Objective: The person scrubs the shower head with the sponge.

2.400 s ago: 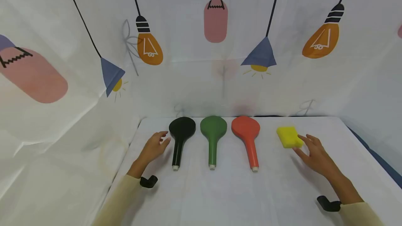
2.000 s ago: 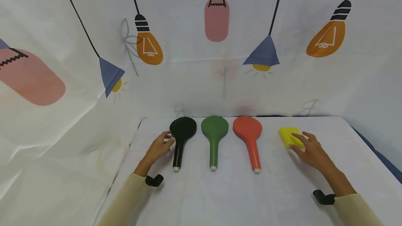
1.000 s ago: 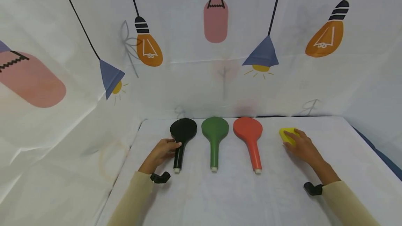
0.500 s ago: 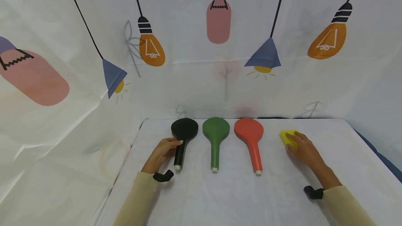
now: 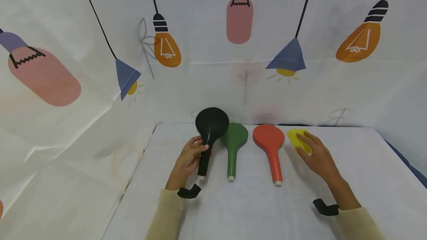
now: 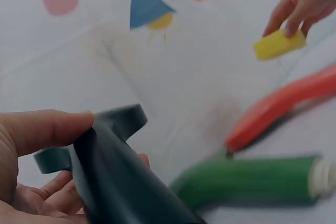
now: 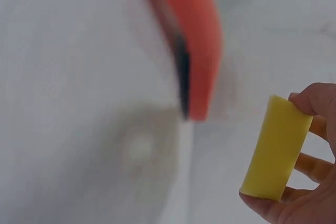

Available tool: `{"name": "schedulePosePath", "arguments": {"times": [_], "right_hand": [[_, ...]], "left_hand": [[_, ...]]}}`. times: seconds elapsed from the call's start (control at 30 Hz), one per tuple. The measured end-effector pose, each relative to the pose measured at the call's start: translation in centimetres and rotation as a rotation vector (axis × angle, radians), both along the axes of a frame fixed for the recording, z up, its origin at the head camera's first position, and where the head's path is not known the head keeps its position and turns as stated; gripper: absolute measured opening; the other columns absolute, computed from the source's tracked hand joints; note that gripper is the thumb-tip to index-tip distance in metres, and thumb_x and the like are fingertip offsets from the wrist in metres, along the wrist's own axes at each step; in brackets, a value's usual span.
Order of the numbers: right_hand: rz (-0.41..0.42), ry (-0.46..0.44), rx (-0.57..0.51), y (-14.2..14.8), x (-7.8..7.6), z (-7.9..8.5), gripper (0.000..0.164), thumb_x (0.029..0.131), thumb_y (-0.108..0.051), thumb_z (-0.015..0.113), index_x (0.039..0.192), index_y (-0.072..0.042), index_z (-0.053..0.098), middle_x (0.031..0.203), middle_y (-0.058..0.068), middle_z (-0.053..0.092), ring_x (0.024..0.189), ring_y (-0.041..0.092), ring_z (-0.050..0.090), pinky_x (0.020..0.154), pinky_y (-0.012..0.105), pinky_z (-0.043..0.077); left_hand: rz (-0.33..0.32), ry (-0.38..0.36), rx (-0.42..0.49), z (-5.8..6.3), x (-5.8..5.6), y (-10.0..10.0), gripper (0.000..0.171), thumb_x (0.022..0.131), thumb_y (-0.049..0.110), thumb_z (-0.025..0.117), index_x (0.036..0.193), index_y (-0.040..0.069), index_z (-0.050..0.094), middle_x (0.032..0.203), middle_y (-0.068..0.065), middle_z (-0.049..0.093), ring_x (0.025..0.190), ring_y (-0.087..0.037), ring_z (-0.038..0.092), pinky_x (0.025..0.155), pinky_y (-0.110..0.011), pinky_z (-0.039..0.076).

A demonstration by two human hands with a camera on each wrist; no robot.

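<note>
My left hand (image 5: 186, 161) grips the handle of a black shower head (image 5: 212, 122), which is raised off the table with its round head up. Up close in the left wrist view, the thumb lies over the dark shower head (image 6: 118, 166). My right hand (image 5: 318, 158) holds a yellow sponge (image 5: 298, 140) above the table. Thumb and fingertips pinch the sponge (image 7: 276, 148) by its ends in the right wrist view. Between the hands lie a green shower head (image 5: 232, 158), partly hidden by the black one, and a red shower head (image 5: 268, 136).
A white-covered table (image 5: 247, 210) carries these things. White sheeting (image 5: 207, 84) printed with lamps and bulbs rises behind it and on the left. A black wrist mount (image 5: 189, 191) sits at my left wrist, another mount (image 5: 325, 207) at my right.
My left hand has closed round the black shower head's handle and lifted it, moving right. The right hand has taken hold of the sponge, raised it and shifted it left.
</note>
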State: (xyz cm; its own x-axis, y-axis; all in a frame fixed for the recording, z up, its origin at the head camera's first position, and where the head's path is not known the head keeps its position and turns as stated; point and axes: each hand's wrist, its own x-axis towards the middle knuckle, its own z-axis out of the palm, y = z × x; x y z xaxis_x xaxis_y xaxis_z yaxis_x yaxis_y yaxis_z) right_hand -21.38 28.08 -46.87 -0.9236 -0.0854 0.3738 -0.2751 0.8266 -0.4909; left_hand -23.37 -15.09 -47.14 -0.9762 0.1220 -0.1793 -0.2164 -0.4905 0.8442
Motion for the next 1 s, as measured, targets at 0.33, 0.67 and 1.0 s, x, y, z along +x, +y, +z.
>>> {"name": "schedulePosePath", "arguments": {"times": [0.33, 0.67, 1.0], "right_hand": [[0.11, 0.204, -0.071, -6.0, 1.2, 2.8, 0.061, 0.085, -0.006, 0.076, 0.142, -0.013, 0.056, 0.146, 0.019, 0.05, 0.129, 0.041, 0.052, 0.091, 0.046, 0.05], [0.237, 0.276, -0.144, -9.4, 2.8, 3.5, 0.063, 0.081, -0.001, 0.079, 0.14, -0.014, 0.059, 0.147, 0.013, 0.051, 0.131, 0.04, 0.052, 0.096, 0.0, 0.031], [0.357, 0.368, -0.042, -11.5, 3.7, 3.7, 0.062, 0.08, -0.009, 0.079, 0.139, -0.016, 0.06, 0.15, 0.01, 0.049, 0.134, 0.033, 0.048, 0.106, 0.004, 0.028]], "left_hand": [[-0.182, 0.023, -0.025, 2.3, 1.6, 3.9, 0.049, 0.088, -0.012, 0.062, 0.13, 0.008, 0.046, 0.113, -0.004, 0.063, 0.092, -0.019, 0.071, 0.083, -0.035, 0.06], [-0.263, 0.018, -0.018, 2.7, 2.4, 5.0, 0.046, 0.088, -0.012, 0.061, 0.124, 0.012, 0.047, 0.112, -0.003, 0.06, 0.093, -0.021, 0.069, 0.083, -0.037, 0.06], [-0.279, 0.001, -0.056, 2.0, 2.4, 6.3, 0.043, 0.088, -0.006, 0.063, 0.123, 0.012, 0.048, 0.111, -0.002, 0.061, 0.094, -0.021, 0.066, 0.08, -0.034, 0.06]]}}
